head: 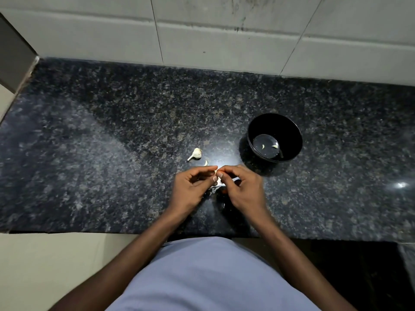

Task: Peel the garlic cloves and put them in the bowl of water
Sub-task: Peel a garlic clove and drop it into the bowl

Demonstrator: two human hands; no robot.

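counter: I'm working over a dark speckled granite counter, polished and glaring a bit, with pale tiles at the far side.
bowl: round black glossy bowl is sitting far right of my hands, shallow water inside with two peeled cloves lying in it.
bulb: a knobbly white garlic bulb is lying just far-left of my hands.
clove: I'm pinching a small pale garlic clove between both sets of fingertips.
left hand: fingers curling in, gripping the clove.
right hand: same, pinching it from the right.
skins: papery white skins are lying under my hands.
writing: not seeing any.
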